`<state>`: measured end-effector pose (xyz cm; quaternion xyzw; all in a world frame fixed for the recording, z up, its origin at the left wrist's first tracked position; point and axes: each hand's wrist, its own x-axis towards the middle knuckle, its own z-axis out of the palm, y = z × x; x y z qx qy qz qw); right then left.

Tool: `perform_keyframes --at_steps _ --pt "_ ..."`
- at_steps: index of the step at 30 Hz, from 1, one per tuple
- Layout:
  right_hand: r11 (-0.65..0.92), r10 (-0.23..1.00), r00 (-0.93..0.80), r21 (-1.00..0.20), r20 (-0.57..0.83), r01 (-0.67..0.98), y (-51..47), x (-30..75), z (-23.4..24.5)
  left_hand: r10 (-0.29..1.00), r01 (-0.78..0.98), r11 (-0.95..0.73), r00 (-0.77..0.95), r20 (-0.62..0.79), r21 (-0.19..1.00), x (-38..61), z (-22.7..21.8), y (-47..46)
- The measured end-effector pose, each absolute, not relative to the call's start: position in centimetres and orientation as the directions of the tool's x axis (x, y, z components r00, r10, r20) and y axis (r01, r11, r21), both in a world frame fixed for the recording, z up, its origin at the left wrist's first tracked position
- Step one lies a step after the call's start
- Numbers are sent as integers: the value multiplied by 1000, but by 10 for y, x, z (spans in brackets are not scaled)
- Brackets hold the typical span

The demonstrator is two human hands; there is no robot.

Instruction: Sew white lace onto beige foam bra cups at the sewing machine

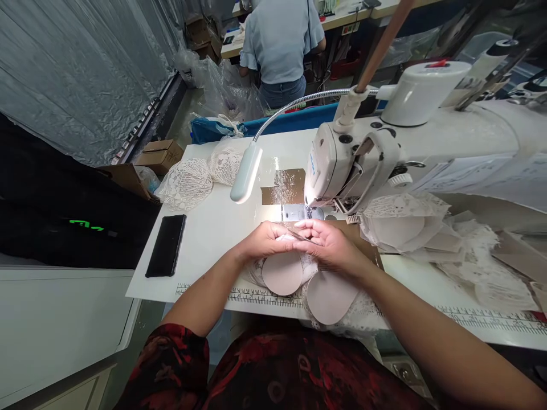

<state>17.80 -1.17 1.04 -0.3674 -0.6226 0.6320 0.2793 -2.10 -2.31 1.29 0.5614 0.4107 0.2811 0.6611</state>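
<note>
My left hand [270, 239] is closed on the edge of a white lace bra piece [309, 267], just in front of the sewing machine's needle area. My right hand [331, 242] meets it from the other side, fingers curled round slim, dark metal thread snips [301, 237] that point to the left. Two pale, round cups belong to the piece: one cup [282, 274] lies below my left hand, the other cup [332, 299] hangs toward the table's front edge. My fingers hide the fabric between them. The needle and presser foot [308, 213] stand just beyond my fingertips.
The white sewing machine [337, 165] fills the right side, with a lamp [247, 173] on a bendy neck. Lace cups [188, 183] lie at the left, near a black phone [166, 246]. Lace pieces [401, 222] are heaped at the right. A person [280, 51] sits ahead.
</note>
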Motion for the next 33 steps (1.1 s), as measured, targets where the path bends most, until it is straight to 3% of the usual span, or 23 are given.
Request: perform_keyframes --at_steps 8,16,25,33 --pt "47 814 -570 -965 -114 260 -11 180 13 841 207 172 479 -253 963 -38 21 -22" --pt "96 804 -594 -980 -27 175 -6 188 16 860 146 212 441 -255 966 -32 17 -22" --pt "121 776 -625 -951 -88 285 -9 185 19 840 141 281 442 -314 949 -30 11 -24" --pt "165 833 -551 -936 -36 311 -8 180 17 841 185 194 475 -260 963 -29 10 -22"
